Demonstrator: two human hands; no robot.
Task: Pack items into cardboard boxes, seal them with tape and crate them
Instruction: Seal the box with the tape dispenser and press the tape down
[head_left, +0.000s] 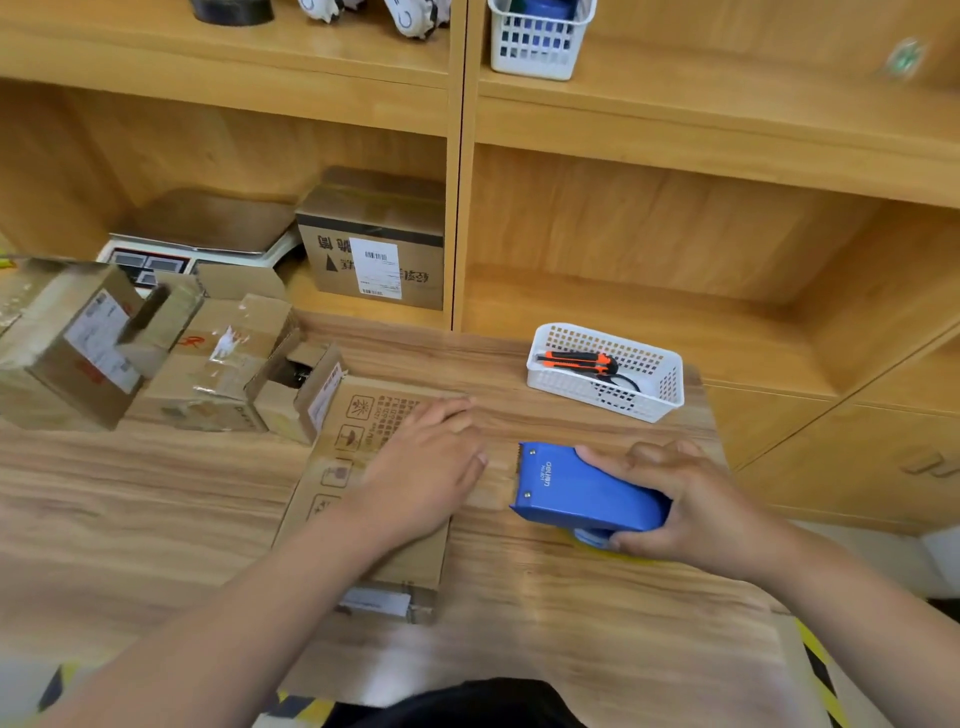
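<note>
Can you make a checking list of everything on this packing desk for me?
Surface: wood-grain table.
Job's things: flat printed cardboard box under the left hand; blue tape dispenser in the right hand.
Clutter: used cardboard boxes piled at left; white plastic basket holding an orange utility knife.
Hands: left hand rests flat on the box; right hand grips the dispenser.
Cables: thin black cord in the basket, kind unclear.
Surroundings: wooden shelves with a weighing scale and a labelled carton.
</note>
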